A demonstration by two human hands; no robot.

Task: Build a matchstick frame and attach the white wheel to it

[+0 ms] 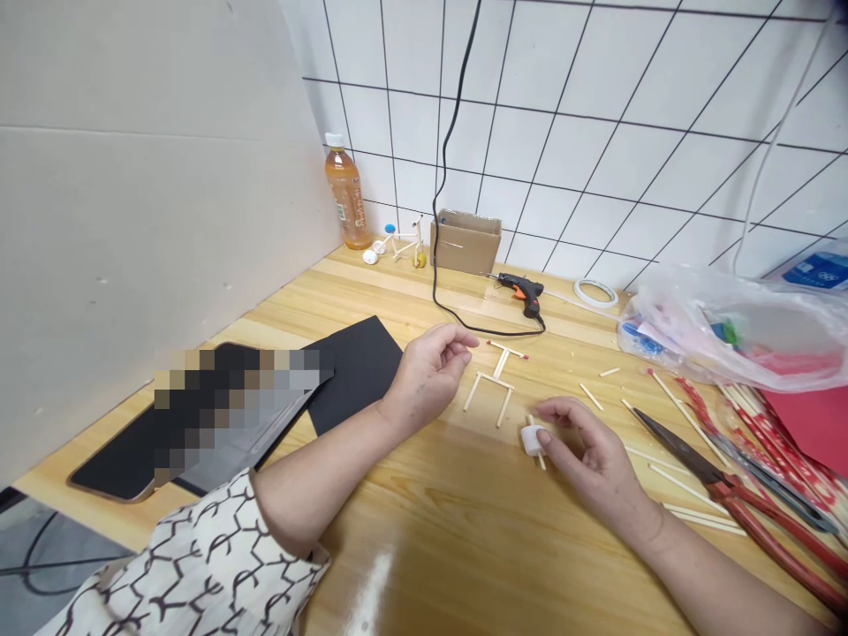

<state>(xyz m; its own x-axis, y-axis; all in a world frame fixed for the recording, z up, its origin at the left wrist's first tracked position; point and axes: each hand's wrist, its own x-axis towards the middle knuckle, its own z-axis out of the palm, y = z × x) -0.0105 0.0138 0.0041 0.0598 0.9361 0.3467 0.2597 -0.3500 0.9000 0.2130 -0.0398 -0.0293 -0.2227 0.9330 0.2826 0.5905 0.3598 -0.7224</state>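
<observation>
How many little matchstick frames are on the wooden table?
2: a small wheeled matchstick model beside the amber plastic bottle, and a flat matchstick frame beside the person's left hand.

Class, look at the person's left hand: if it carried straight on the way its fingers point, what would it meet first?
Probably the matchstick frame, just beyond the left hand's fingertips, though depth is hard to judge here.

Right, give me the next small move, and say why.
I'd probably steady the matchstick frame with the left hand and offer the white cap up to it with the right hand. The cap sits at those fingertips, the frame lies just beside it, and the small model by the wall has round pieces on its sticks.
</observation>
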